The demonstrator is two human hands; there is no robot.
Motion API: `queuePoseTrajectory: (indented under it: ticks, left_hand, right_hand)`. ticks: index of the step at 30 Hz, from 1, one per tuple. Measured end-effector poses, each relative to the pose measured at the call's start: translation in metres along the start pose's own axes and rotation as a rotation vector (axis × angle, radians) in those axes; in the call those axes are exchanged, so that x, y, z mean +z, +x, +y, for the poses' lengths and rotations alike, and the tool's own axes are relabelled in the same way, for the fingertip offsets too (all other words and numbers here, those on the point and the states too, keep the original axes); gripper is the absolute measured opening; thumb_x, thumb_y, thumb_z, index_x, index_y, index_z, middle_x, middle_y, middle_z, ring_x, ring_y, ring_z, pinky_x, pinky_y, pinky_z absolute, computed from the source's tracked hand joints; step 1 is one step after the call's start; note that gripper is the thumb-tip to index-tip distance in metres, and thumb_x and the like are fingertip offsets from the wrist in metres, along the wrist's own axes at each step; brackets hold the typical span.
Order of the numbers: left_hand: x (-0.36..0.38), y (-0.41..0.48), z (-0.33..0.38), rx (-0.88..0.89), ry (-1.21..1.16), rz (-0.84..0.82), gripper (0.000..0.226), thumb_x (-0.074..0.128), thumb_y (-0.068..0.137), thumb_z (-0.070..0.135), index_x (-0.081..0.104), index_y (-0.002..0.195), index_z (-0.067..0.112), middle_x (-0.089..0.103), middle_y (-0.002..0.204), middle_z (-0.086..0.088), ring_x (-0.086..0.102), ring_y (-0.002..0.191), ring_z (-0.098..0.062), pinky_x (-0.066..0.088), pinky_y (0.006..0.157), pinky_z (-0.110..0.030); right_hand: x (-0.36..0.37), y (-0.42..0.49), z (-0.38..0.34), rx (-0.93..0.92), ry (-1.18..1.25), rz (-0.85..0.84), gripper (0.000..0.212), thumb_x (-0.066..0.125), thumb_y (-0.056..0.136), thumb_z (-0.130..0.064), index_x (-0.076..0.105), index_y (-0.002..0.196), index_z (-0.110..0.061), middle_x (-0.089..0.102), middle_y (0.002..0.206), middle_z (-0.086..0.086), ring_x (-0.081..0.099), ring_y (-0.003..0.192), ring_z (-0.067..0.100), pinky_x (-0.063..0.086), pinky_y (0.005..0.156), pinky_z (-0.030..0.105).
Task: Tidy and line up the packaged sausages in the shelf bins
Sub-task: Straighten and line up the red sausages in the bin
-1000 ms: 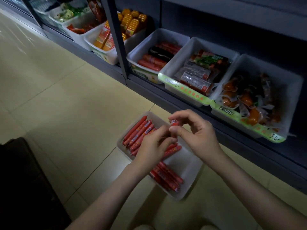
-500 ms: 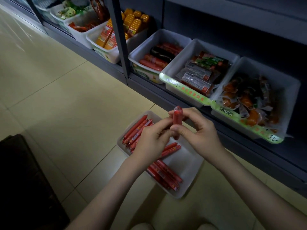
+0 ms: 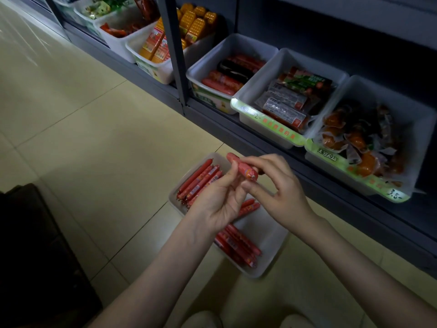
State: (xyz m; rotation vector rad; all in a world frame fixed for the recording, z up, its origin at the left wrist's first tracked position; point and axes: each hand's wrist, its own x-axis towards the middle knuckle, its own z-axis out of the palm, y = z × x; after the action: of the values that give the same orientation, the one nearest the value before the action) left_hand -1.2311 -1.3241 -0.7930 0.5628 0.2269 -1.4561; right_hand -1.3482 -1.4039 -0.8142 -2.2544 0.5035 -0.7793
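A white bin sits on the floor tiles below me, holding several thin red packaged sausages lined up at its far left and more at its near side. Above the bin I hold one short red sausage, tilted with its far end up-left. My left hand pinches it from below with thumb and fingertips. My right hand curls its fingers over the sausage's right end.
A low shelf runs along the right, carrying white bins: red and black sausages, flat packs, orange snacks, yellow packs. A dark object stands at the left on the floor.
The sausage went from end-on in my fingers, to upright, to tilted up-left now. Both hands stayed above the floor bin.
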Motion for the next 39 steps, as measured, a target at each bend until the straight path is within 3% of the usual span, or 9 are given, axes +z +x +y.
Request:
queuePoseTrajectory:
  ticks: [7,12,16,19,23,30,32,36,39]
  left_hand:
    - [-0.006,0.009,-0.012,-0.126,0.038,0.159,0.019,0.053,0.092,0.01,0.063,0.081,-0.002,0.062,0.079,-0.011,0.067,0.057,-0.011,0.054,0.05,-0.016]
    - [-0.008,0.007,-0.016,-0.102,0.134,0.12,0.018,0.051,0.092,0.008,0.064,0.08,0.001,0.067,0.07,-0.01,0.068,0.059,-0.013,0.055,0.051,-0.02]
    - [-0.01,0.005,-0.015,-0.123,0.223,0.117,0.015,0.054,0.083,0.005,0.067,0.075,0.002,0.069,0.068,-0.01,0.069,0.059,-0.013,0.055,0.053,-0.021]
    - [-0.019,0.009,-0.013,-0.154,0.291,0.103,0.023,0.051,0.092,0.02,0.066,0.082,0.007,0.071,0.073,-0.006,0.069,0.065,-0.011,0.058,0.063,-0.022]
    - [-0.024,0.013,-0.012,-0.169,0.339,0.06,0.025,0.057,0.078,0.027,0.074,0.072,0.01,0.071,0.078,-0.007,0.069,0.071,-0.012,0.055,0.075,-0.024]
    - [-0.029,0.028,-0.005,-0.091,0.396,0.105,0.025,0.054,0.089,0.024,0.07,0.075,0.011,0.071,0.072,-0.005,0.068,0.065,-0.013,0.057,0.066,-0.024]
    - [-0.044,0.042,0.004,0.086,0.718,0.243,0.024,0.05,0.096,0.024,0.064,0.083,0.01,0.069,0.072,-0.006,0.066,0.067,-0.019,0.056,0.061,-0.025]
    - [-0.105,0.075,0.033,0.569,2.162,0.556,0.035,0.039,0.094,0.038,0.058,0.109,0.013,0.065,0.096,-0.01,0.06,0.091,-0.03,0.047,0.07,-0.038]
    - [-0.136,0.095,0.038,0.272,2.593,0.389,0.044,0.035,0.097,0.04,0.051,0.12,0.006,0.056,0.117,-0.018,0.053,0.108,-0.037,0.047,0.082,-0.045]
  right_hand:
    - [0.0,0.006,-0.005,-0.069,0.032,0.015,0.021,0.058,0.088,-0.018,0.069,0.105,-0.013,0.059,0.103,-0.017,0.058,0.1,0.006,0.046,0.09,0.02]
    - [-0.002,0.005,-0.008,0.162,0.211,-0.14,0.041,0.069,0.083,-0.008,0.06,0.117,-0.029,0.063,0.113,-0.015,0.058,0.109,-0.003,0.044,0.093,0.013]
    - [0.0,0.006,-0.007,0.188,0.215,-0.168,0.031,0.068,0.083,-0.008,0.067,0.111,-0.021,0.067,0.108,-0.015,0.061,0.105,-0.002,0.046,0.092,0.015]
    - [0.0,0.008,-0.004,0.23,0.262,-0.192,0.035,0.069,0.084,-0.007,0.065,0.115,-0.022,0.065,0.113,-0.015,0.059,0.109,-0.005,0.044,0.093,0.012]
    - [0.001,0.009,0.003,0.254,0.228,-0.206,0.034,0.069,0.085,-0.008,0.066,0.118,-0.018,0.066,0.115,-0.011,0.058,0.11,-0.004,0.043,0.094,0.012]
    - [0.005,0.008,0.019,0.298,0.223,-0.251,0.051,0.071,0.085,-0.016,0.051,0.128,-0.034,0.057,0.13,-0.01,0.051,0.121,-0.002,0.039,0.1,0.014]
    - [0.008,0.005,0.034,0.387,0.173,-0.313,0.067,0.073,0.082,-0.025,0.039,0.137,-0.041,0.048,0.139,-0.013,0.042,0.129,-0.001,0.034,0.105,0.017]
    - [0.03,-0.015,0.068,0.63,0.088,-0.419,0.083,0.071,0.084,-0.025,0.021,0.15,-0.026,0.037,0.145,-0.006,0.033,0.136,0.008,0.034,0.104,0.02]
    - [0.055,-0.037,0.087,0.705,-0.033,-0.693,0.062,0.065,0.089,-0.021,0.033,0.142,-0.014,0.045,0.137,0.006,0.043,0.129,0.021,0.034,0.09,0.02]
